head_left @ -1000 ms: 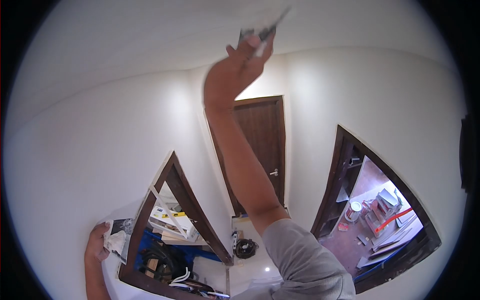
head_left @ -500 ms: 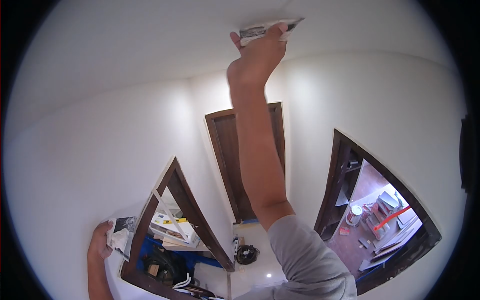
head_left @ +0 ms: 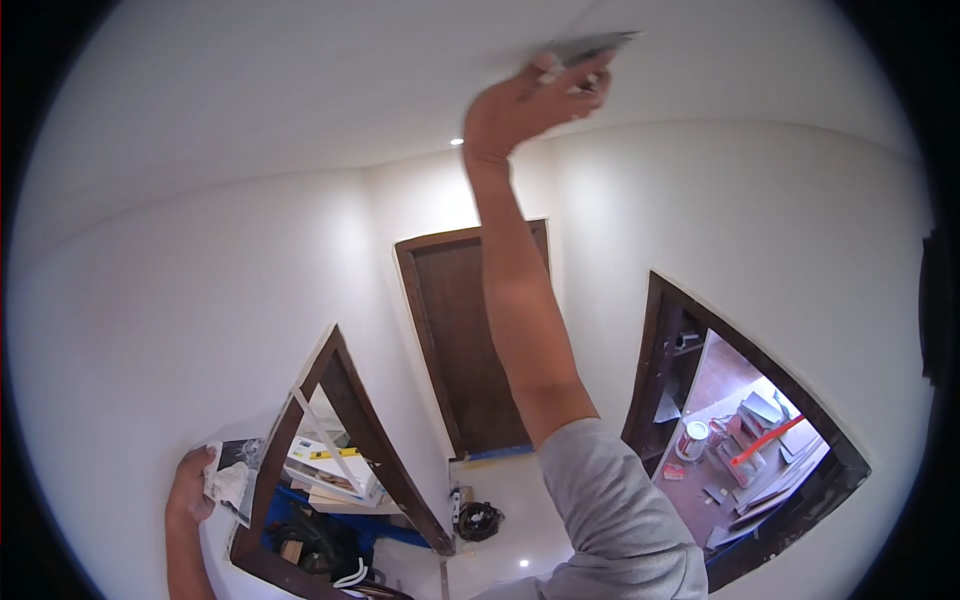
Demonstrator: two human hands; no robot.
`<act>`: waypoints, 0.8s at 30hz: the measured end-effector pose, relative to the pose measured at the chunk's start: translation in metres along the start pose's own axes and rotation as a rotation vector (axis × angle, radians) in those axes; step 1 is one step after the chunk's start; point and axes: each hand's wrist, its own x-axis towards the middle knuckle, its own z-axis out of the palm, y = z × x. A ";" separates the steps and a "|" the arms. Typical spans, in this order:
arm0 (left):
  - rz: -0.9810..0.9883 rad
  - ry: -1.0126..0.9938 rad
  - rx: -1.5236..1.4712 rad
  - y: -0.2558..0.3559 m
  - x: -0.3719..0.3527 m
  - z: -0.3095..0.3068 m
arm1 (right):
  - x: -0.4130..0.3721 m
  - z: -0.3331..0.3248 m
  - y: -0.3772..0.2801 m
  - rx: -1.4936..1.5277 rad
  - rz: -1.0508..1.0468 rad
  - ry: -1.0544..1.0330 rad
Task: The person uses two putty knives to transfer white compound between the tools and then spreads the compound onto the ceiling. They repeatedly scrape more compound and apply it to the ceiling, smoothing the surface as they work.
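Raised overhead, my right hand point(head_left: 535, 100) grips a flat metal putty knife point(head_left: 595, 46), its blade lying close against the white ceiling point(head_left: 300, 80); the hand is slightly blurred. At the lower left, my left hand point(head_left: 190, 485) holds a flat plate point(head_left: 240, 452) by its edge, near the left wall. A lump of white paste point(head_left: 232, 483) sits on that plate.
A closed brown door point(head_left: 465, 340) stands at the hallway's end. Dark-framed openings are on the left point(head_left: 385, 440) and right point(head_left: 770, 360). Through the right one are a paint bucket point(head_left: 692, 438) and boards. A coiled cable point(head_left: 480, 521) lies on the floor.
My right hand has turned at the wrist, and the putty knife has shifted right with a different tilt. The view has shifted slightly, uncovering a ceiling light. My left hand still holds the plate.
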 end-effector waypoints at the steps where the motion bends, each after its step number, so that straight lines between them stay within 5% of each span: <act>1: 0.000 0.000 0.003 0.000 0.000 0.000 | -0.012 0.011 -0.004 0.019 -0.052 0.021; 2: 0.001 0.001 0.006 0.000 -0.001 0.002 | -0.023 0.018 -0.005 0.037 -0.105 0.042; 5: -0.012 0.006 0.014 0.008 -0.008 0.015 | -0.069 -0.024 0.004 -0.018 -0.115 -0.394; 8: -0.017 -0.011 0.030 0.004 -0.004 0.006 | -0.094 -0.049 0.047 0.224 0.150 -0.289; 10: -0.005 -0.007 0.026 0.003 -0.003 0.003 | -0.070 -0.053 0.065 0.667 0.803 -0.287; 11: -0.005 -0.004 0.027 0.002 -0.004 0.002 | -0.048 -0.054 0.066 0.650 1.043 -0.376; 14: -0.002 0.001 0.036 0.001 -0.001 0.000 | -0.001 -0.047 0.077 0.903 1.306 -0.412; 17: -0.005 -0.011 0.044 0.002 0.000 0.001 | 0.028 -0.048 0.040 0.863 1.305 -0.301; 24: -0.005 0.030 0.044 0.001 0.000 0.003 | 0.019 -0.063 -0.076 0.621 0.649 -0.255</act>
